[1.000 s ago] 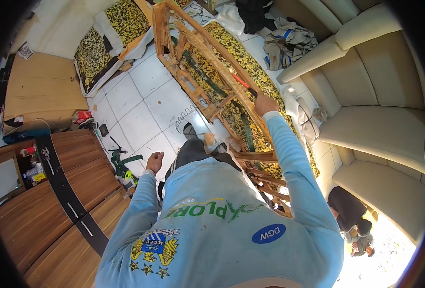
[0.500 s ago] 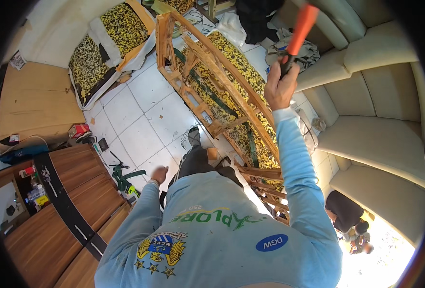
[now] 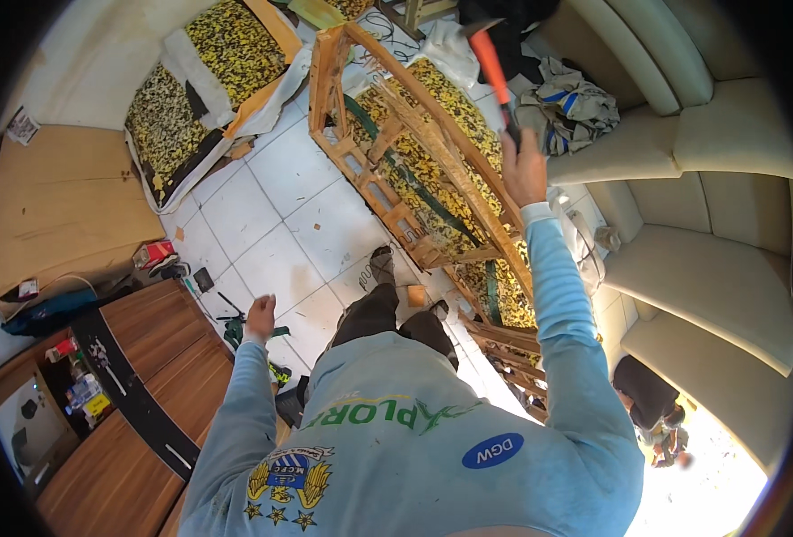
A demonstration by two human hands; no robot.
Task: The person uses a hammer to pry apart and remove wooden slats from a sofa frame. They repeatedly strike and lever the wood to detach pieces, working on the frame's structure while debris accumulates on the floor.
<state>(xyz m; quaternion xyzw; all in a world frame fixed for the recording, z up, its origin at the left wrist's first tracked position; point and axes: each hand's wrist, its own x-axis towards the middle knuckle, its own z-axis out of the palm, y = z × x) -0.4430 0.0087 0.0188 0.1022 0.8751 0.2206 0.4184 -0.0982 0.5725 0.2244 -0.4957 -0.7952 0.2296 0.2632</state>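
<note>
My right hand point(image 3: 525, 170) is wrapped round the black grip of a hammer point(image 3: 490, 70) with an orange shaft. Raised with the arm stretched forward, the hammer has its metal head pointing up and away. Below and left of that hand stands a bare wooden furniture frame point(image 3: 327, 72) with rails, slats and green webbing straps point(image 3: 412, 186); the hammer is apart from it. My left hand point(image 3: 260, 318) hangs over the tiled floor on the left, its fingers curled in. Whether anything is inside those fingers is hidden.
Yellow-and-black speckled foam point(image 3: 450, 98) shows through the frame; another foam piece point(image 3: 164, 125) leans at the far left. A beige sofa point(image 3: 701, 259) lines the right. A brown wooden cabinet point(image 3: 159, 327) stands near left. Another person point(image 3: 647, 394) is at lower right, by the bright opening.
The hammer has swung left, and its head is now in view. My right hand has come slightly lower. The left hand has moved left and up a little.
</note>
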